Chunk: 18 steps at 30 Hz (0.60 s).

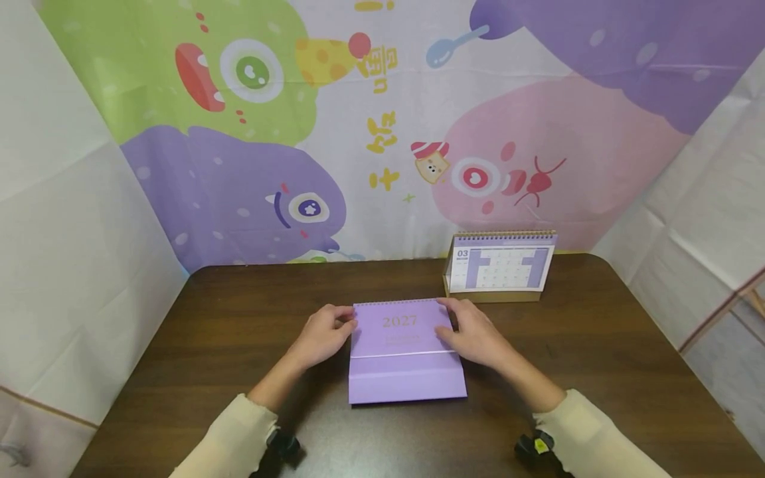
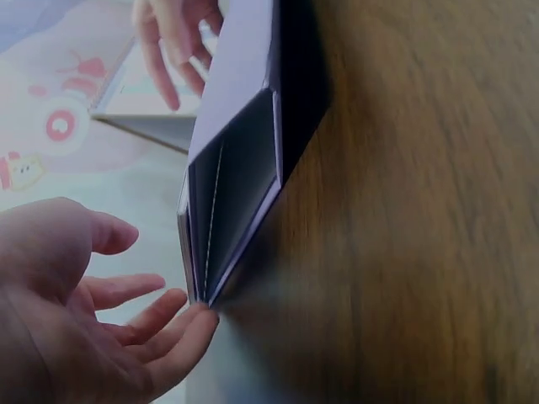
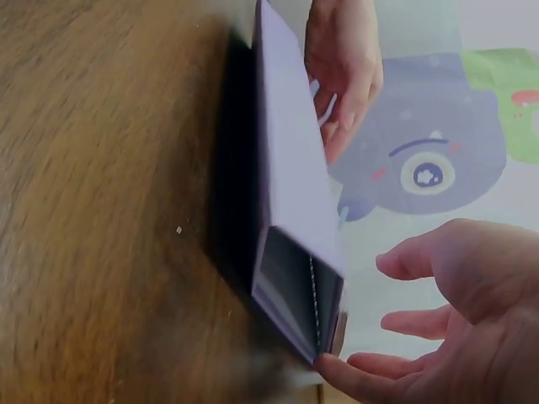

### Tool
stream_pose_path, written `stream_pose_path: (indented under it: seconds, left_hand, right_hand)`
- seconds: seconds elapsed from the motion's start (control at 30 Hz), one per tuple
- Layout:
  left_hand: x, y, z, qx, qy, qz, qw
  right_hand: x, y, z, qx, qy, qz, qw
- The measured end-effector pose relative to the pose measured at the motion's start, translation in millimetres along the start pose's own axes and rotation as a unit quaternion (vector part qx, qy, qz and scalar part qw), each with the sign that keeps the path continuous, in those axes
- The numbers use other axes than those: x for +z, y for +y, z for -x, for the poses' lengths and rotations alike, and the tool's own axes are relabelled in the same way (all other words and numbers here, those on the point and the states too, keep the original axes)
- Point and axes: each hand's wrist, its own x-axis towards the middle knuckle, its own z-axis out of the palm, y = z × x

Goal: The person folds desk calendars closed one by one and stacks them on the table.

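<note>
A purple desk calendar (image 1: 406,384) with "2027" on its cover stands low on the table. Both wrist views show its folded stand as a hollow wedge, the calendar (image 2: 237,109) looking open at the side. At its upper left corner, my left hand (image 1: 323,337) touches the edge with its fingertips, thumb apart from the cover in the left wrist view. On the opposite side my right hand (image 1: 477,334) has a fingertip at the top right corner. In the right wrist view, the right hand's (image 3: 472,311) fingers are loosely spread and its thumb is off the calendar.
Behind and to the right, a second desk calendar (image 1: 503,271) stands upright, turned to a page marked 03. The brown wooden table (image 1: 203,372) ends at a cloth backdrop (image 1: 382,219) with cartoon monsters. White cloth walls (image 1: 78,199) rise at both sides.
</note>
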Motion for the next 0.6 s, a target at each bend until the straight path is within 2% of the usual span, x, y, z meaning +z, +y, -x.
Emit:
stream_pose_path:
  seconds: [0.03, 0.13, 0.17, 0.43, 0.53, 0.6]
  left_hand:
    - [5.3, -7.3, -3.0, 0.011, 0.007, -0.018, 0.9997]
    - [14.6, -13.2, -6.2, 0.033, 0.01, -0.038, 0.9987]
    - [16.7, -13.0, -6.3, 0.041, 0.009, -0.046, 0.9981]
    - [23.2, 8.2, 5.1, 0.065, -0.009, -0.105, 0.9923]
    - [23.2, 15.9, 11.2, 0.071, -0.029, -0.124, 0.9893]
    - [21.9, 21.9, 16.4, 0.071, -0.053, -0.128, 0.9878]
  right_hand:
    - [-1.6, -4.3, 1.3, -0.011, 0.002, -0.001, 1.0]
    - [1.1, -12.3, 3.6, -0.038, 0.001, 0.004, 0.999]
    - [8.5, -6.9, 0.6, -0.04, 0.003, 0.007, 0.999]
    - [32.9, -8.1, 1.0, -0.071, -0.015, 0.07, 0.995]
    - [35.1, -11.8, 2.5, -0.079, -0.028, 0.086, 0.993]
    - [33.1, -18.0, 5.8, -0.084, -0.05, 0.075, 0.992]
